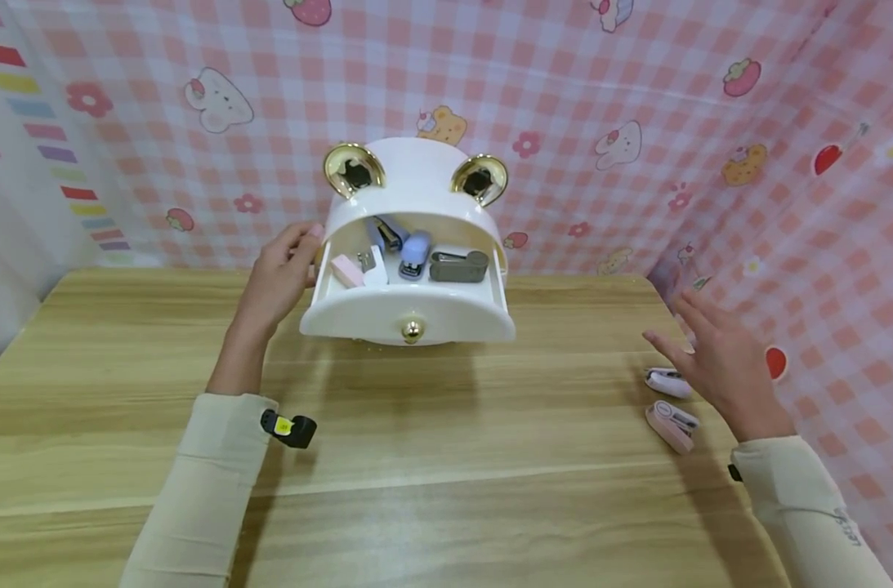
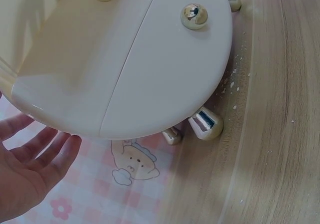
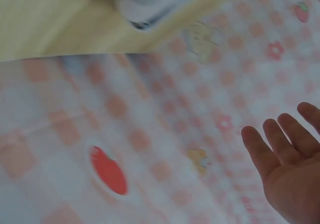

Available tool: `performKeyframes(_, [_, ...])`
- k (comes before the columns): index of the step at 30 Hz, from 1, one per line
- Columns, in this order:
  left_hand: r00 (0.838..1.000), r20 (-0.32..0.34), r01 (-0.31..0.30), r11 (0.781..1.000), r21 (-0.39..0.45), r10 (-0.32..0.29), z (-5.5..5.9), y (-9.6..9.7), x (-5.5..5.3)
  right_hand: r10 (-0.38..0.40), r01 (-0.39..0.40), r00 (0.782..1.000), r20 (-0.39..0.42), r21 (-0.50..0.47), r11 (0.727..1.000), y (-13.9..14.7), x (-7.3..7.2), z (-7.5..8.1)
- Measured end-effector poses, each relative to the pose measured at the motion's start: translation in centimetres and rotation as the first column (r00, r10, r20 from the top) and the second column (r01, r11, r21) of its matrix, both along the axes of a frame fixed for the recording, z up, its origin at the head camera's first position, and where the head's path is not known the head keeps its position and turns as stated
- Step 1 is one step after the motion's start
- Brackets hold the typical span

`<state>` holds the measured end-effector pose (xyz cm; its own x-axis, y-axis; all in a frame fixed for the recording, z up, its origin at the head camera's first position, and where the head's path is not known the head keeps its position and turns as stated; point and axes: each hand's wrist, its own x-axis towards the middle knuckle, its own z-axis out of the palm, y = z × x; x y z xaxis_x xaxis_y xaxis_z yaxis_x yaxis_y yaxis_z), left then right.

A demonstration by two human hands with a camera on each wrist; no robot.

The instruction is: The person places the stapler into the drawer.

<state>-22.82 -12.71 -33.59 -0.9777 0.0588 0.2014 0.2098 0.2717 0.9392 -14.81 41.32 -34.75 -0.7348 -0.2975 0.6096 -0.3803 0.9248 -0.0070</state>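
Observation:
A white frog-shaped drawer box (image 1: 417, 175) stands at the back of the table, its upper drawer (image 1: 358, 317) pulled out. Inside lie a grey stapler (image 1: 457, 269), a lavender stapler (image 1: 415, 255), a darker purple one (image 1: 386, 233) behind it, and a pink-and-white stapler (image 1: 372, 268). My left hand (image 1: 279, 269) rests against the box's left side, fingers extended along it in the left wrist view. At far right my right hand (image 1: 733, 367), fingers spread and holding nothing, hovers beside a pale lavender stapler (image 1: 667, 382) and a pink stapler (image 1: 671, 426).
Gold rings (image 1: 354, 169) stick up from the box's top, and gold feet (image 2: 206, 123) hold it off the wooden table (image 1: 417, 490). A pink checkered cloth (image 1: 564, 98) hangs behind and along the right side. Small white flecks lie by the feet.

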Motion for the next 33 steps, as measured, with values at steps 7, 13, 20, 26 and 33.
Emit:
performKeyframes(7, [1.000, 0.000, 0.002, 1.000, -0.006, -0.002, -0.2, 0.0, -0.1, 0.054, -0.053, 0.999, -0.002, 0.079, 0.995, 1.8, -0.5, -2.6])
performKeyframes(13, [1.000, -0.005, 0.002, 1.000, -0.010, -0.002, -0.2, 0.0, -0.2, -0.033, 0.028, 0.993, 0.112, 0.046, 0.999, 2.1, 0.0, -4.3])
performKeyframes(20, [1.000, -0.007, -0.016, 1.000, 0.014, 0.016, -0.3, 0.1, -0.3, -0.032, 0.024, 0.993, 0.109, 0.072, 0.997, 2.5, -0.2, -5.8])
performKeyframes(26, [1.000, -0.008, -0.023, 1.000, 0.006, 0.023, -0.4, 0.0, -0.2, -0.156, 0.141, 0.931, 0.330, 0.069, 0.988, 2.4, 0.3, -6.0])
performKeyframes(33, [1.000, -0.009, -0.016, 1.000, 0.011, 0.016, -0.3, 0.1, -0.1, -0.219, 0.207, 0.851, 0.477, 0.080, 0.975, 2.6, 0.7, -6.1])
